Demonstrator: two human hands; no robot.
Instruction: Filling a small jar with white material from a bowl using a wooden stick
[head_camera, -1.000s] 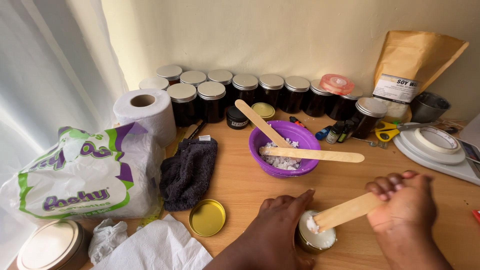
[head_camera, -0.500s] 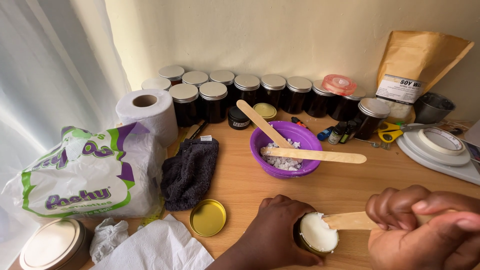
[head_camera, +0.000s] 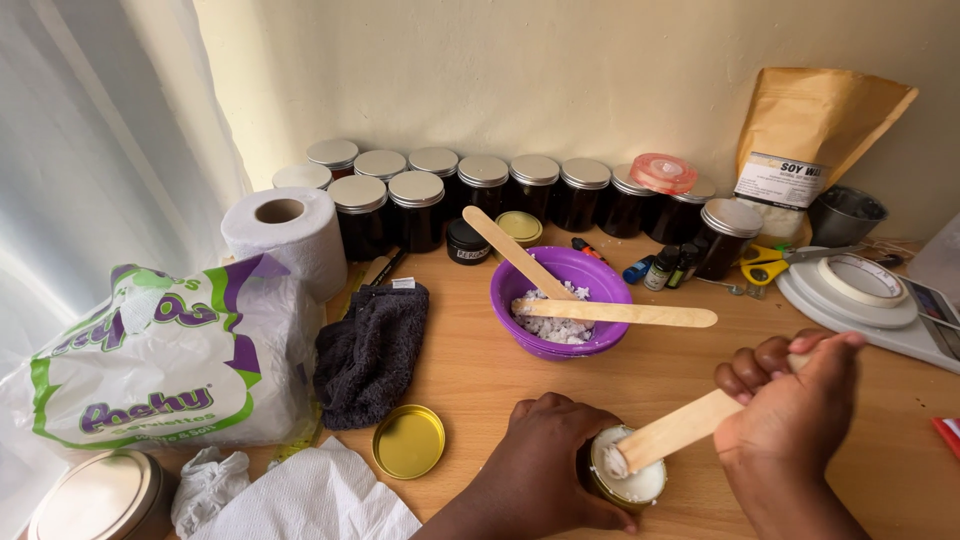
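Right hand (head_camera: 800, 415) fisted round wooden stick (head_camera: 675, 432) w/ tip in wax jar (head_camera: 625, 478); left hand (head_camera: 545, 465) cups jar.

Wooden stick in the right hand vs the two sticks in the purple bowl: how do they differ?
The stick in the right hand is gripped by the right hand, its tip pressed into white stuff in the small tin that the left hand steadies. The two sticks in the purple bowl lie unheld: one flat across the rim, the other leaning out toward the jars. All three are flat, pale wood.
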